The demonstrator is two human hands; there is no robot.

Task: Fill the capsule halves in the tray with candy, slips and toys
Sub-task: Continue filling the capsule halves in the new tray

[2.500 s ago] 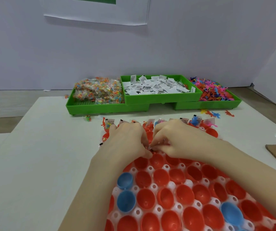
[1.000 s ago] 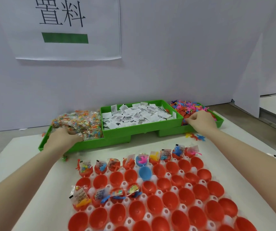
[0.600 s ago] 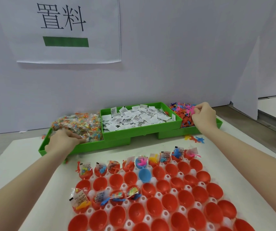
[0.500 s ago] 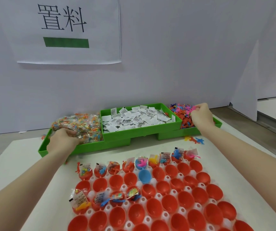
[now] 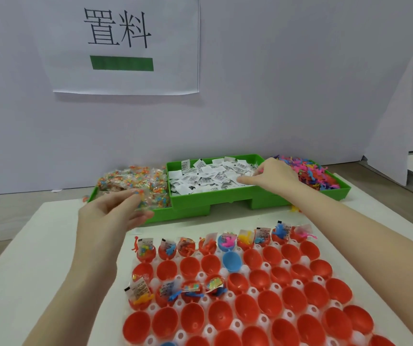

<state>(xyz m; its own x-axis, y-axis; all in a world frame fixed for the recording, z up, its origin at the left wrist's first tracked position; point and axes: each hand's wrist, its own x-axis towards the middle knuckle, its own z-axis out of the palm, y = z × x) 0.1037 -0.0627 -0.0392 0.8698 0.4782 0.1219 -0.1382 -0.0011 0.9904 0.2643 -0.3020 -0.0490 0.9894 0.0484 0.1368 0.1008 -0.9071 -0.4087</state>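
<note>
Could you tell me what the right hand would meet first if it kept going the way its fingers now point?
Probably the paper slips: the right hand sits over the middle green bin, fingers aimed leftward and slightly down at the pile. Beyond that lies the candy packets. Its height above the slips is unclear.

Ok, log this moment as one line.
left hand: holds candy packet | right hand: over slips bin, grip unclear | capsule tray: partly filled

Three bins (image 5: 228, 199) side by side behind the capsule tray (image 5: 244, 289)
</note>
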